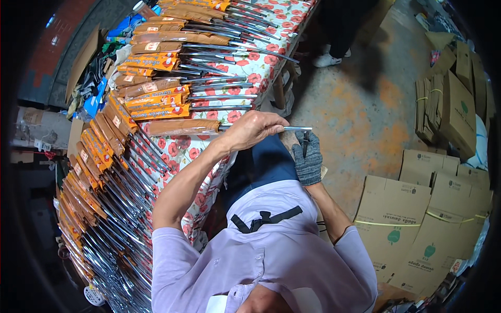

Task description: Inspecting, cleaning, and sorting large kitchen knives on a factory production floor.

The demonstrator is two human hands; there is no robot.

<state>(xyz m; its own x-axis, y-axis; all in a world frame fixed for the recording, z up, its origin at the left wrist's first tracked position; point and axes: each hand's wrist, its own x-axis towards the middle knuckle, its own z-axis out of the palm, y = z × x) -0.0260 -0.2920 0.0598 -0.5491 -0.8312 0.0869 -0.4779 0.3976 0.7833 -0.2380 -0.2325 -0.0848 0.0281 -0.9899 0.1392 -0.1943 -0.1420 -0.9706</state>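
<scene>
- Worktop [287, 26]: cloth-covered, white with red flowers; cloth probably shields the surface.
- Wrapped pieces [156, 99]: fanned on worktop, brown and orange sleeves toward its left, slim shiny rods rightward; likely aligned for easy pickup.
- Brown-sleeved piece [182, 127]: sleeve over worktop, rod tip past its right edge, presumably for clearance.
- Right hand [309, 161]: grey knit glove, beyond that edge, curled around dark slim tool [305, 144]; rod contact unclear.
- Left hand [257, 128]: bare, pinching the rod, seemingly steadying it.
</scene>
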